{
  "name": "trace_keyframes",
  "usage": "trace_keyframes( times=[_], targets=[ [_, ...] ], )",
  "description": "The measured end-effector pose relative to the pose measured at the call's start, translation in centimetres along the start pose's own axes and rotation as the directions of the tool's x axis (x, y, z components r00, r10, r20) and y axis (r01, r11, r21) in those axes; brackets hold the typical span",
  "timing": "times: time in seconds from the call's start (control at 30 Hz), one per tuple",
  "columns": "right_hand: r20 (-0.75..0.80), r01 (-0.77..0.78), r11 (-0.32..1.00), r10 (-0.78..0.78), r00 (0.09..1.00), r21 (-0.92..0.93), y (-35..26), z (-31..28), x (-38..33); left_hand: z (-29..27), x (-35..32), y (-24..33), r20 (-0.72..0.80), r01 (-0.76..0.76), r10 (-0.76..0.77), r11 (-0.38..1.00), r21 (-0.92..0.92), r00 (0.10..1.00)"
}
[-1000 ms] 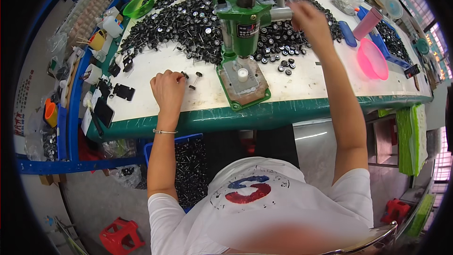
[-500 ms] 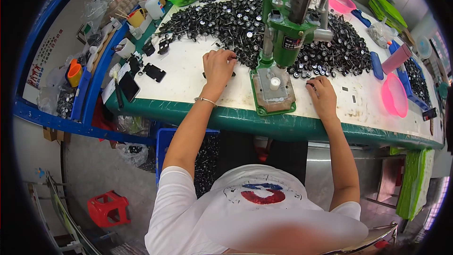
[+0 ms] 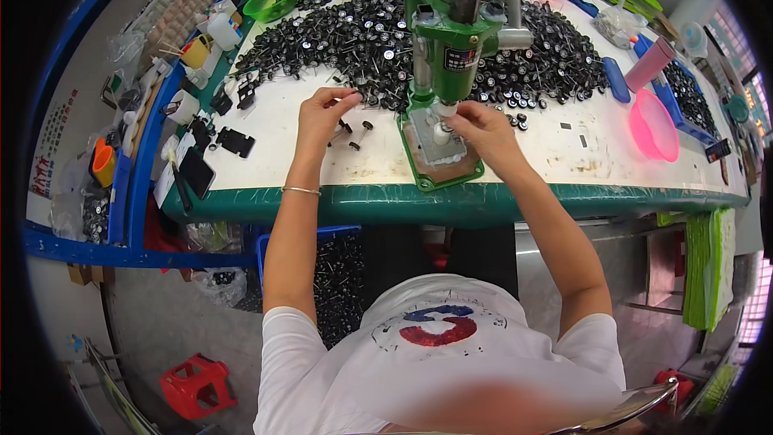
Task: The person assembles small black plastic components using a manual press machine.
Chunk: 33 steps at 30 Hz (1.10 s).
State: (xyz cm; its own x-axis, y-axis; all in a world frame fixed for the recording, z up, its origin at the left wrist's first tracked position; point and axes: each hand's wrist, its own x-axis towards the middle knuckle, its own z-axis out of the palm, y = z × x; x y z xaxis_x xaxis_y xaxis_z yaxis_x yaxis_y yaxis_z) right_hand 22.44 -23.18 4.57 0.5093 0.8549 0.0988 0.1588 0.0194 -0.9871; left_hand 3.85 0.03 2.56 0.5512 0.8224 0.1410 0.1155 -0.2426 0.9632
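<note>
Right hand [image 3: 481,130] is at the green press [image 3: 441,72], fingers [image 3: 456,113] pinched on a small white part [image 3: 442,132] sitting on the press base, right under the ram. Left hand [image 3: 320,115] is over the worktop [image 3: 274,133], fingers [image 3: 348,99] curled at the edge of the black parts pile [image 3: 354,40]; can't tell if they're gripping anything. Two loose pins [image 3: 360,134] lie just beside the left fingers, btwn hand & press.

Green hand press [image 3: 451,56] on my white table [image 3: 274,153], both hands at work.
My right hand [image 3: 483,133] sets a white piece [image 3: 441,130] on the press base; my left hand [image 3: 322,113] pinches a small part beside the black parts heap [image 3: 346,40].
</note>
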Motion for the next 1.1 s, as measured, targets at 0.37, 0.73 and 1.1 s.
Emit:
trace_keyframes(
  times=[0.37,0.73,1.1],
  targets=[
    [-0.069,0.132,0.973,-0.148,0.987,-0.188,1.8,1.3,0.4,1.9,-2.9,3.9,0.209,0.193,-0.071,0.735,-0.650,0.975],
    [-0.294,0.165,0.957,-0.090,0.951,0.239,-2.7,-5.0,3.4,8.9,-7.0,4.6,0.294,0.014,0.068,0.963,-0.268,0.953],
    [0.410,-0.199,0.628,-0.211,0.887,0.753,-21.2,-6.9,13.0,11.2,-7.0,6.1,0.229,0.083,0.035,0.870,-0.487,0.973]
  ],
)
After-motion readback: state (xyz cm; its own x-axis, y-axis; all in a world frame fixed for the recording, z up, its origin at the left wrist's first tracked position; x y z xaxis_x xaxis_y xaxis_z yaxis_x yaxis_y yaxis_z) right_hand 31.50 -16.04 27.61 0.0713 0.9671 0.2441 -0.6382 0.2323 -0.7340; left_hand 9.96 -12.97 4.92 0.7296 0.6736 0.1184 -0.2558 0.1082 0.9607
